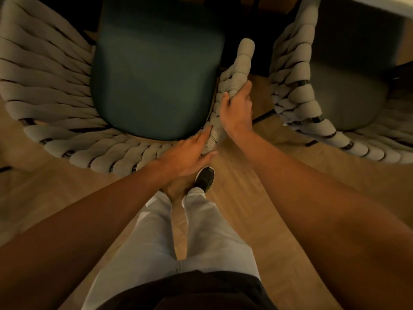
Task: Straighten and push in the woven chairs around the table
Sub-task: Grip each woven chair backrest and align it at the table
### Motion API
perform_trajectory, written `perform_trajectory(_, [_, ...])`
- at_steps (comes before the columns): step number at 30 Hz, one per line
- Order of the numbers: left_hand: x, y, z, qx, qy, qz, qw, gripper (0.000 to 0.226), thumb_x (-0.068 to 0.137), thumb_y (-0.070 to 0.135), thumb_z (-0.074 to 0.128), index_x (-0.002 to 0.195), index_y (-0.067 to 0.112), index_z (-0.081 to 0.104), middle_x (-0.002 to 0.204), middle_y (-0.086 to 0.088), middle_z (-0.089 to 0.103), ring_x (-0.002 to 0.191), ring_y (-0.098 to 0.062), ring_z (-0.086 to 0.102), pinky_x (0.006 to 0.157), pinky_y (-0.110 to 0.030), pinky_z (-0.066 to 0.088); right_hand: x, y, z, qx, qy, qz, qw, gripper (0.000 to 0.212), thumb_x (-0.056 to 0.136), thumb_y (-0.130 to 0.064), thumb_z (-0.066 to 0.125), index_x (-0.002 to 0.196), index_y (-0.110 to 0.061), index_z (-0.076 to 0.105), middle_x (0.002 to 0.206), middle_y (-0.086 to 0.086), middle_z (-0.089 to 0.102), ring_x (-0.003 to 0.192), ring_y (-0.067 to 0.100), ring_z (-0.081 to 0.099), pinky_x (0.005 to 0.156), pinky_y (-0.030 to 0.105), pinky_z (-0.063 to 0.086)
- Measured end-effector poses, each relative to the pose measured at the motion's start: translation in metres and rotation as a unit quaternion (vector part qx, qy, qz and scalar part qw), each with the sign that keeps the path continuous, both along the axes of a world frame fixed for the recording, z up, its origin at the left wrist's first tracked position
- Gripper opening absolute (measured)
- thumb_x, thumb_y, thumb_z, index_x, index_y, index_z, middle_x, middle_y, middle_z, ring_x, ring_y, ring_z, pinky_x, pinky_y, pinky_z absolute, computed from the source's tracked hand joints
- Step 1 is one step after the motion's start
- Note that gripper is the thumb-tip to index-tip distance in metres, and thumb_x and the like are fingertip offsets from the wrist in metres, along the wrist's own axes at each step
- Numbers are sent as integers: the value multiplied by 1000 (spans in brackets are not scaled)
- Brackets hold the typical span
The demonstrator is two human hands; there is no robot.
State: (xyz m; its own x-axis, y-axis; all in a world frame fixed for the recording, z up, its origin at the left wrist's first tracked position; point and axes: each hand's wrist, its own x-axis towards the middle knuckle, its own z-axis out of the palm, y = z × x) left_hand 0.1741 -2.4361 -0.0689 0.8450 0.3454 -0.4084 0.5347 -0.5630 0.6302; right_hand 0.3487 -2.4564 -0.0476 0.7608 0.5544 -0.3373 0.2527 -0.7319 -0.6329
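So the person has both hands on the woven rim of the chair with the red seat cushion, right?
Not quite. The head view shows the left hand and right hand on the woven chair rim, but its seat cushion is dark teal, not red.

1. Near woven chair (67,113): thick beige rope bands wrapped on a dark frame, curved back, dark green seat cushion (156,70); seen from above, standing on wooden floor.
2. Second woven chair (297,90): same beige weave, grey-looking cushion (348,92), just beside the first on its right, armrests apart.
3. Worktop (380,5): pale edge at upper right, above the second chair.
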Motion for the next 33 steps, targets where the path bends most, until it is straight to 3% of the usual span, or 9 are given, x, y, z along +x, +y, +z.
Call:
perform_trajectory(3, [26,11,6,-19,-6,33,999,78,99,57,48,159,18,16,150,-11,48,123,-34,59,98,-54,53,25,20,4,-7,-8,30,999,56,105,-28,46,150,-5,23,128,17,57,105,32,64,81,39,53])
perform_trajectory(6, [55,20,6,-24,-7,46,999,76,100,51,51,159,19,16,151,-10,47,126,-33,58,101,-54,51,50,35,1,-24,-14,43,999,57,105,-29,44,151,-4,21,133,18,55,112,34,61,90,45,53])
perform_trajectory(12, [91,25,-1,-1,-4,50,999,77,101,50,50,160,14,15,151,-13,46,126,-36,56,100,-55,49,85,47,-12,-13,-31,67,997,53,105,-27,45,148,-2,25,127,20,56,105,34,62,74,33,44])
perform_trajectory(18, [101,17,-12,9,18,60,998,80,100,57,46,160,19,10,150,-12,46,123,-39,57,97,-56,50,94,45,-15,-34,-24,86,995,59,105,-28,44,152,-2,18,133,21,53,106,34,61,77,36,48])
perform_trajectory(23, [99,19,-12,-38,17,79,996,83,98,57,51,161,21,11,154,-11,43,134,-33,50,104,-54,47,89,39,-3,-61,-26,101,993,69,105,-26,45,158,-2,8,152,22,34,124,37,53,94,39,47])
perform_trajectory(27, [74,31,-2,-57,37,37,997,76,99,57,48,160,23,19,159,-5,37,142,-27,42,111,-50,42,66,18,10,-102,-115,176,972,73,105,-25,45,159,-1,3,165,21,8,148,37,27,118,44,32])
perform_trajectory(30, [18,52,6,-9,54,31,998,69,97,67,41,154,29,33,155,0,44,138,-22,46,108,-42,43,41,9,20,-117,-195,248,942,73,104,-30,42,160,-3,4,167,19,2,155,34,6,126,48,12])
perform_trajectory(33, [-47,84,15,58,34,83,994,62,98,62,43,149,27,42,152,-3,48,144,-21,40,112,-41,37,2,16,25,-94,-190,281,936,72,105,-34,43,161,-6,9,168,17,3,155,30,7,126,46,11])
